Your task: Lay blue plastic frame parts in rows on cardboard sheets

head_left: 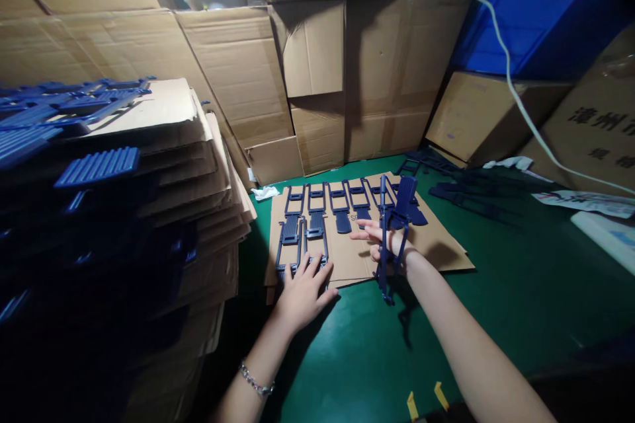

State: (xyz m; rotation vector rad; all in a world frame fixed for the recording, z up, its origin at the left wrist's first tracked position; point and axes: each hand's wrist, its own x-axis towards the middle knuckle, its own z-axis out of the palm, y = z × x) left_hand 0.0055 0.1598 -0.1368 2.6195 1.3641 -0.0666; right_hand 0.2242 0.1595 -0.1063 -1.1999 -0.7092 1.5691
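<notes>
A cardboard sheet (347, 268) lies on the green table, with several dark blue plastic frames in a back row and two more frames (289, 238) in front at its left. My left hand (303, 294) rests with fingers spread at the near ends of those two frames. Over the right part of the sheet, my right hand (380, 238) is raised, its fingers pointing left and partly apart. A dark blue frame (384, 264) stands upright around that hand and wrist; the frame's far parts overlap the row behind. Its exact contact with the fingers is partly hidden.
A tall stack of cardboard sheets (198, 192) with blue parts stands at the left. Large cardboard boxes (312, 53) line the back. Loose dark frames (461, 188), a white cable (516, 89) and a white packet (605, 238) are at the right. Yellow pieces (440, 395) show at the near edge.
</notes>
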